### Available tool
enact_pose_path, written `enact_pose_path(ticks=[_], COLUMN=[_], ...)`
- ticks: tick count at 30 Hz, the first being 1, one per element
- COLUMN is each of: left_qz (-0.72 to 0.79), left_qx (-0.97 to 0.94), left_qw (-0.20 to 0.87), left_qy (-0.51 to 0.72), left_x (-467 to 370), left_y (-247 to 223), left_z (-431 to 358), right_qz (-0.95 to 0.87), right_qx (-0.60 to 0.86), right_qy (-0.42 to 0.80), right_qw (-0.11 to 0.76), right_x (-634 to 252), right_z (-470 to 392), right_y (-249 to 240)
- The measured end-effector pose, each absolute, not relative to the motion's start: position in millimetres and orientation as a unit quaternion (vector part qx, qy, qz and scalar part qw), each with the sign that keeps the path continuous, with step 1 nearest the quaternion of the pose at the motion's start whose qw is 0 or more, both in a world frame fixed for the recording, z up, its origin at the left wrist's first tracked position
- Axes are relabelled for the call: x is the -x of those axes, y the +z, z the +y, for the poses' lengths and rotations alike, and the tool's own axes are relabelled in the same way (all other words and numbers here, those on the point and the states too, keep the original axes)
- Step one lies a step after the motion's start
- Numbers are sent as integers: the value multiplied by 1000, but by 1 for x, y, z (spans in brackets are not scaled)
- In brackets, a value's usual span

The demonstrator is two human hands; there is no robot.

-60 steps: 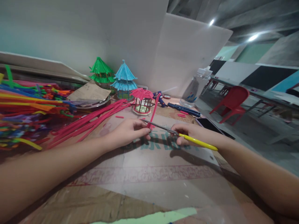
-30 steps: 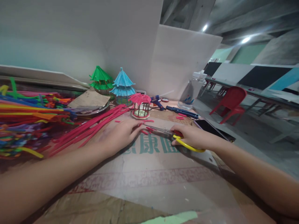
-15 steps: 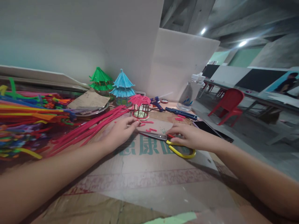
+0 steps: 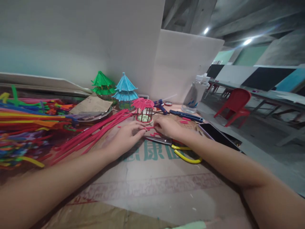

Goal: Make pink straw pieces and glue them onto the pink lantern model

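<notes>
My left hand (image 4: 130, 136) is pinched at the near end of a short pink pipe cleaner piece (image 4: 150, 128), beside the small pavilion. My right hand (image 4: 166, 126) has its thumb and fingers closed on the other end of that piece. Just beyond the fingers stands a pink-roofed pavilion (image 4: 143, 111) with brown posts on a pale round base. Scissors (image 4: 187, 156) with yellow handles lie below my right hand, blades pointing left. A few cut pink bits (image 4: 155, 134) lie between the hands, close to the blades.
Long pink pipe cleaners (image 4: 95, 135) and multicoloured bundles (image 4: 33, 127) fill the left. Behind stand green (image 4: 103, 83) and blue (image 4: 124, 89) pavilions, a blue glue gun (image 4: 161, 107) and a clear bottle (image 4: 193, 95). A dark-blue tool (image 4: 186, 115) and a phone (image 4: 218, 136) lie right.
My right hand has left the scissors and moved left and away from me, to the pink piece near my left hand. The scissors now lie loose. The view has shifted slightly.
</notes>
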State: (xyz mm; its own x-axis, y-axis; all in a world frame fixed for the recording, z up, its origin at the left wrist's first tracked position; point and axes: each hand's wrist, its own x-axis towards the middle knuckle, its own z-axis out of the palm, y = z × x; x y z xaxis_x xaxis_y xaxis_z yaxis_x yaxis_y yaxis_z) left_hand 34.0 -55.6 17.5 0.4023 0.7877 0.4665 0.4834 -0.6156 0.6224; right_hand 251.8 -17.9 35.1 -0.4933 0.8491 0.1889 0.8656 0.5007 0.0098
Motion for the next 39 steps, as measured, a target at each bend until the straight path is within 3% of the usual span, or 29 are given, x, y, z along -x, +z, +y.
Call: enact_pose_path(ticks=[7,23,39], left_qz=[351,313,273], left_qx=[-861,-907,-910], left_qw=[89,46,28], left_qy=[358,277,310], left_x=[-31,-33,-35], left_y=[6,13,13], left_z=[-47,-55,-57], right_qz=[-861,-888,-872], right_qx=[467,413,450], right_qy=[-100,-67,-20], right_qw=[174,194,190], right_x=[-251,-247,-252], right_z=[-45,-62,-68], right_y=[46,60,82])
